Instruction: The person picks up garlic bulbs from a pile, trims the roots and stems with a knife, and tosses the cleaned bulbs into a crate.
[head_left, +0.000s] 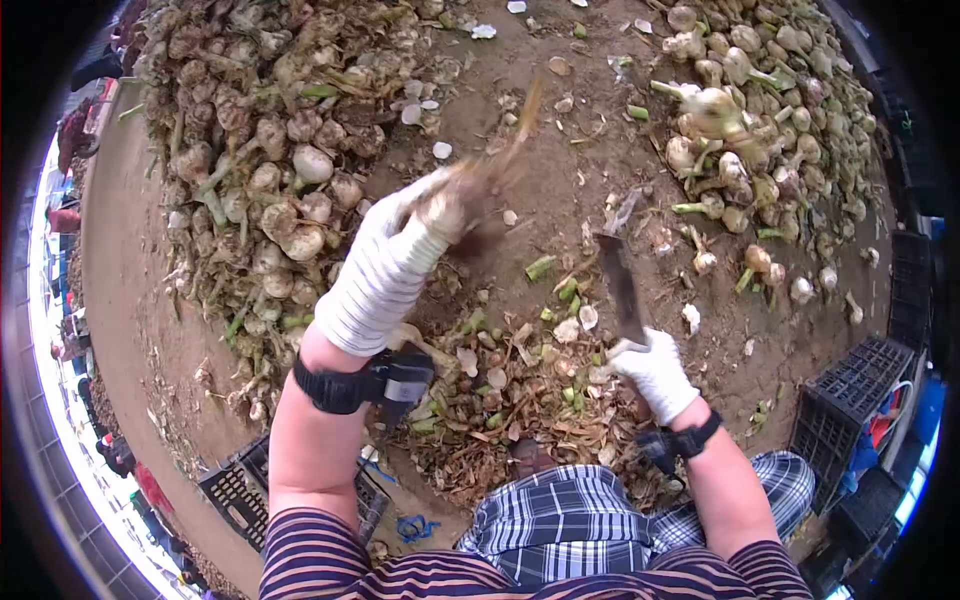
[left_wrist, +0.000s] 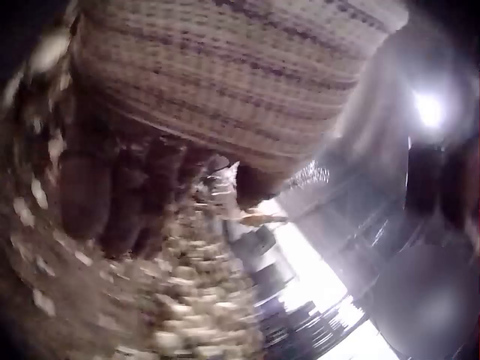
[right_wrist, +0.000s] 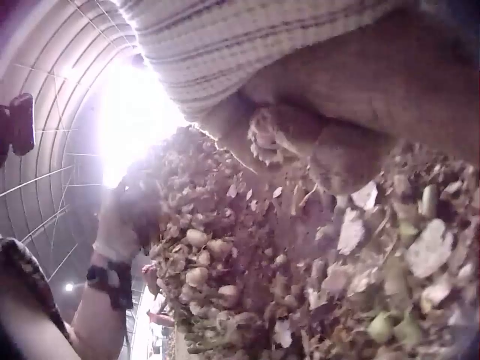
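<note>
My left hand (head_left: 425, 215), in a white striped fingerless glove, reaches out over the soil beside the left garlic heap. It holds a tan dry garlic stalk (head_left: 531, 105) that points up and away, blurred; any bulb on it is hidden by the fingers. In the left wrist view the fingers (left_wrist: 86, 195) bend downward. My right hand (head_left: 655, 375), gloved the same way, grips a knife (head_left: 622, 285) with a dark flat blade pointing away over the ground. A blurred garlic bulb (head_left: 714, 112) with a short stem appears over the right heap.
Untrimmed garlic (head_left: 265, 175) is heaped at left, and trimmed garlic (head_left: 800, 150) at right. Stalk pieces and skins (head_left: 510, 390) litter the ground before my lap. Black plastic crates (head_left: 860, 385) stand at right, with another crate (head_left: 235, 495) at lower left.
</note>
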